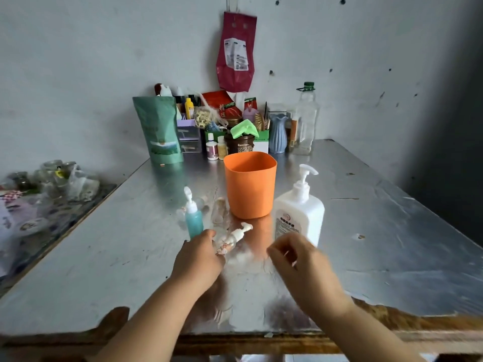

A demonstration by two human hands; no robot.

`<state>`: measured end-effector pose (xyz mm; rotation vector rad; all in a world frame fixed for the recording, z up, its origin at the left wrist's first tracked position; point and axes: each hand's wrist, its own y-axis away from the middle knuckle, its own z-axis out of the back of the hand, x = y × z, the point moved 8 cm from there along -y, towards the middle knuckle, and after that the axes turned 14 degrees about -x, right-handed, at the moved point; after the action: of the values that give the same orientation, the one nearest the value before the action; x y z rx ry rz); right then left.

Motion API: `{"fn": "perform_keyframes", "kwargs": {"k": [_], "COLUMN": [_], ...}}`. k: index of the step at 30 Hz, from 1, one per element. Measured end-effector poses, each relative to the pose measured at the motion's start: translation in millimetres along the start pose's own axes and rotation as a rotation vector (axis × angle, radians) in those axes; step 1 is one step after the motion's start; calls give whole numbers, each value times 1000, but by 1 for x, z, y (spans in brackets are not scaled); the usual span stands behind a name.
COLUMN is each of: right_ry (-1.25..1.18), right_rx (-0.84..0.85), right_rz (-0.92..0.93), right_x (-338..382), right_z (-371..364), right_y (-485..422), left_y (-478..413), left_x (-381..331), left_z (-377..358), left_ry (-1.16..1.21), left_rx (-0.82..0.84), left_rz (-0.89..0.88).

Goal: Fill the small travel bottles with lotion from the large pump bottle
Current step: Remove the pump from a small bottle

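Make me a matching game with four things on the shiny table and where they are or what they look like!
1. orange plastic cup
2. large white pump bottle
3. small blue-green pump bottle
4. small clear pump bottle

A. lying on its side by the left hand
B. upright, left of the cup
C. open-topped, in the middle
D. upright, right of the cup

Pairs: 1-C, 2-D, 3-B, 4-A

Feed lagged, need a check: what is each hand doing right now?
Left hand: closed on small clear pump bottle lying on the table.
Right hand: loosely curled, blurred; cannot tell.

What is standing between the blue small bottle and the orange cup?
In the head view, a clear small bottle stands between the blue bottle and the orange cup.
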<state>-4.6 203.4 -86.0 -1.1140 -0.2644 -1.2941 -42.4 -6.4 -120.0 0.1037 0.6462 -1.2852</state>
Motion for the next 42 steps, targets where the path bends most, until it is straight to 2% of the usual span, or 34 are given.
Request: {"fn": "perform_keyframes", "kwargs": {"k": [3,8,13,17,22,25,27,30,42], "right_ry": [0,-160,-81,-71,-229,-318,-315,-273,-427], "right_rx": [165,157,112,199,189,251,257,174,188], "right_rz": [-101,-293,-201,-33,-130,-134,-127,-124,-276], "right_x": [-1,15,30,44,38,39,39,35,22], "right_z": [-34,-65,-76,-87,-90,-92,-93,-88,-96], "right_y": [1,-23,-42,-48,-49,-47,-45,-47,-41], "left_y": [5,9,10,9,9,7,7,10,9], "left_x": [2,-8,-7,0,-2,-1,-2,-6,-5], "left_z": [5,0,-9,-15,-15,-15,-15,-13,-13], "left_ry": [198,372,541,663,681,655,645,695,728], "left_rx": [-21,-69,-41,12,17,5,-8,6,-5], "left_rz": [-3,-146,-167,-105,-135,-155,-167,-174,-144]}}
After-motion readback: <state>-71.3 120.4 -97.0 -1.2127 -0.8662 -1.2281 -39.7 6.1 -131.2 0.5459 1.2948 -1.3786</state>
